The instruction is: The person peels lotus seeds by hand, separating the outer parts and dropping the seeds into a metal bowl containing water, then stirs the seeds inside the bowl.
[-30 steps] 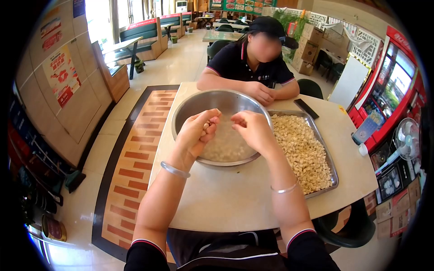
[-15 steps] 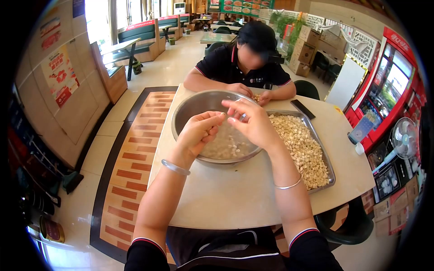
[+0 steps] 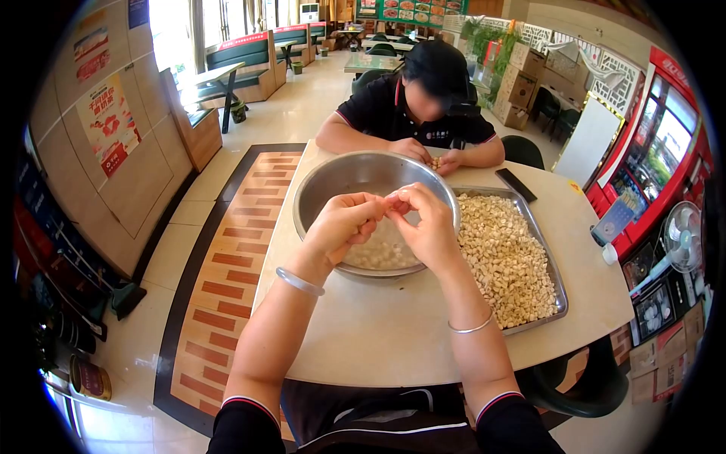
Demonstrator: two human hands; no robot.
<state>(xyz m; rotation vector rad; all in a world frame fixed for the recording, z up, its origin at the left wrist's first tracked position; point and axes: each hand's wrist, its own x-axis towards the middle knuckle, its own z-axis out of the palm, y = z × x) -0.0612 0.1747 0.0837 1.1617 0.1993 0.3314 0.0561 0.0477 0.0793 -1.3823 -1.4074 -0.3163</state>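
Note:
Over a large steel bowl, my left hand and my right hand meet with their fingertips pinched together. Whatever lies between the fingertips is too small to make out. Pale pieces lie in cloudy liquid at the bottom of the bowl, partly hidden by my hands. To the right of my right hand, a metal tray holds a thick layer of pale, split, nut-like kernels.
Across the table sits a person in a dark cap, whose hands hold some small pale pieces. A black phone-like slab lies behind the tray. At the right edge stand a small white cup and a blue-white holder.
My right hand has come down from its raised, spread-fingered pose and now pinches against my left fingertips. The left hand stays pinched over the bowl. The view has shifted slightly.

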